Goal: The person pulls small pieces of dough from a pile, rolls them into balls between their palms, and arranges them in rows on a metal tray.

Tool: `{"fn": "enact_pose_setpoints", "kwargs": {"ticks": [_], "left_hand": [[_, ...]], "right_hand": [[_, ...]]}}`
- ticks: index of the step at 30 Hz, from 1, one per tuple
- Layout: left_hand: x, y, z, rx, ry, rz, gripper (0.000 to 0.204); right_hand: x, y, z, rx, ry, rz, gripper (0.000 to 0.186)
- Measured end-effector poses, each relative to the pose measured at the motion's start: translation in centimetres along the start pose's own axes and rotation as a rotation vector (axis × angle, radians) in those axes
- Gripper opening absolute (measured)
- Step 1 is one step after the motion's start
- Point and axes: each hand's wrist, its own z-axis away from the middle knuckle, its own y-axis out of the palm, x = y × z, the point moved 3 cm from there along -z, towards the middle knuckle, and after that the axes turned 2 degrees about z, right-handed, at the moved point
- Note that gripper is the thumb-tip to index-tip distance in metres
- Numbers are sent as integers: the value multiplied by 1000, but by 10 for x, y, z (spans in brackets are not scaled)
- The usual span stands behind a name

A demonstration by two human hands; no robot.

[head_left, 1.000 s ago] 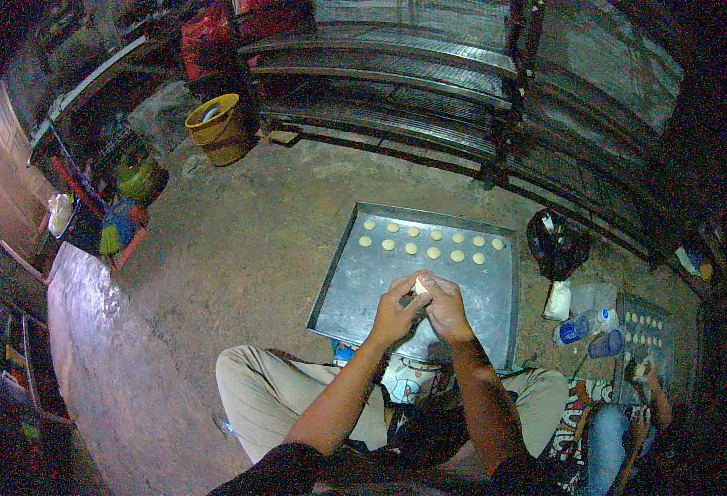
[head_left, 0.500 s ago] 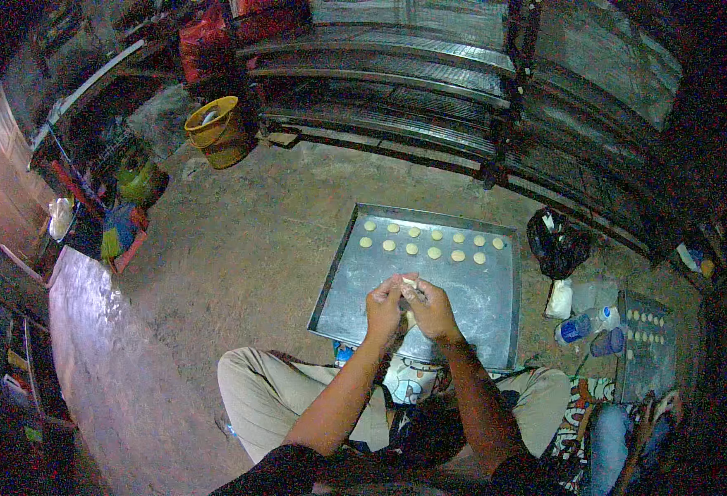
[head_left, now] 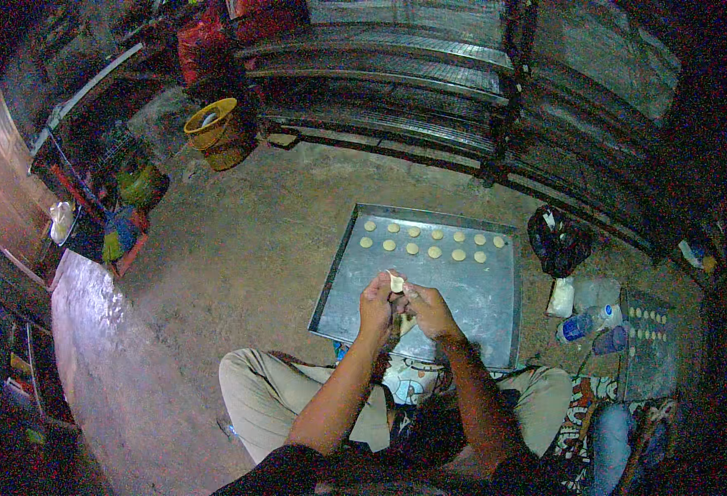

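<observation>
My left hand and my right hand meet above the near half of a metal baking tray. A small pale piece of dough sticks up between the fingertips, pinched by the left and touched by the right thumb and fingers. Beneath the hands shows another pale lump, probably dough, partly hidden by them. Along the tray's far side lie two rows of small flattened dough rounds.
Right of the tray are a black plastic bag, a white packet, a water bottle and a second tray with dough rounds. Another person's jeans-clad leg is beside me. Metal racks and a yellow bucket stand behind.
My hands have parted slightly, and the right has shifted a little lower. More of the pale dough now shows between the fingertips. The rounds on the tray have not moved.
</observation>
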Motion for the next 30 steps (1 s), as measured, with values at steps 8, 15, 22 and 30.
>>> {"fn": "enact_pose_setpoints", "kwargs": {"ticks": [8, 15, 22, 30], "left_hand": [[8, 16, 10, 331, -172, 13, 40], [8, 24, 17, 131, 148, -491, 36], [-4, 14, 11, 23, -156, 40, 39], [15, 12, 1, 388, -100, -119, 50]], "right_hand": [[-2, -18, -1, -208, 34, -365, 28], [18, -16, 6, -438, -72, 360, 37], [-5, -3, -2, -132, 130, -174, 28], [-8, -13, -2, -225, 0, -91, 30]]}}
